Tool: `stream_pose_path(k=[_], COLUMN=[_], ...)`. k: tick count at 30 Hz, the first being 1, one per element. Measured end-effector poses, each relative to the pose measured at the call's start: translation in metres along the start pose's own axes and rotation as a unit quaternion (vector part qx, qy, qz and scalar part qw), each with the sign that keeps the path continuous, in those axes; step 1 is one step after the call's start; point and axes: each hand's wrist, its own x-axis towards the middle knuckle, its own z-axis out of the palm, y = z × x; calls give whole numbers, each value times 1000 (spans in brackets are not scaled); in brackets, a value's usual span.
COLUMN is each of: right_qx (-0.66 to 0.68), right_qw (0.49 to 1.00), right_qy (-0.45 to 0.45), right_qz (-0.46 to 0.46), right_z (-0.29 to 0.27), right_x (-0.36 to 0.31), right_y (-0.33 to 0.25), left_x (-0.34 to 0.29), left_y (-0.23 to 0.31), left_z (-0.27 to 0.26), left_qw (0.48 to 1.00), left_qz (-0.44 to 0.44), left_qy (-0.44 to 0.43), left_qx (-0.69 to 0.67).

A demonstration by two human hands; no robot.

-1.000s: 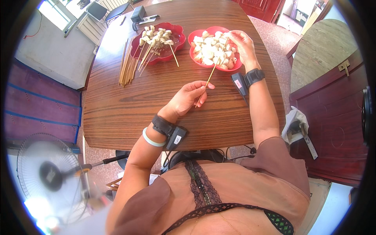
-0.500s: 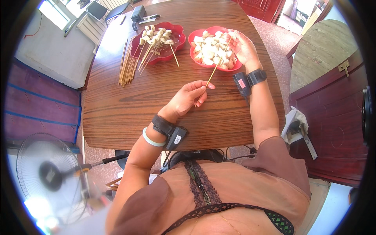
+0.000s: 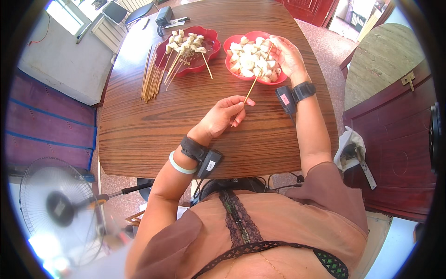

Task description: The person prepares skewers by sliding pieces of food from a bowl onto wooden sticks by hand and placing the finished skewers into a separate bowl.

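Observation:
My left hand [image 3: 226,114] pinches the lower part of a thin wooden skewer [image 3: 253,85] between thumb and fingers. The skewer slants up and away to the right, over a red scalloped bowl [image 3: 228,59] heaped with white food chunks [image 3: 248,60]. At that bowl's right rim, my right hand [image 3: 289,58] has its fingers bent together beside the skewer's far tip. What those fingertips hold is too small to make out. Further left, a dark red scalloped bowl [image 3: 214,42] carries several loaded skewers with white chunks [image 3: 185,42], their sticks leaning over the rim.
Bare skewers [image 3: 149,83] lie in a bundle left of the dark red bowl. A grey box-like device [image 3: 163,16] stands at the table's far left. Beside me are a standing fan [image 3: 58,209] on the left and a dark red wooden door [image 3: 395,139] on the right.
My right fingertips have shifted slightly left at the skewer's far tip. The left hand and both bowls keep their places.

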Motion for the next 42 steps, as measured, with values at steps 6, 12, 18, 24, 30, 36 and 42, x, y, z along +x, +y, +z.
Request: stream_pose_path(k=[6,12,18,24,30,36,42], right_qx=[-7,-9,-36,-34,-72,-74,-21], right_qw=[1000,1000,999,999,997,997,999], right_qy=[22,-17,16,6,-3,24,34], right_qz=[-10,-7,-4,5,2,-16,-30], right_z=[5,-6,8,6,8,-4,8], right_x=[-1,3,-4,-3,-2,5,-1], right_y=[1,3,-1,0,2,8,3], left_x=[-1,0,-1,0,-1,0,-1], left_y=[-1,0,-1,-1,-1,0,-2], left_z=[-2,1,-1,0,0,1,-2], left_qw=[1000,1000,1000,1000,1000,1000,1000], left_qz=[1,2,2,2,3,3,1], left_qy=[4,7,10,6,17,7,17], left_qx=[-6,1,2,-2,1,1,-2])
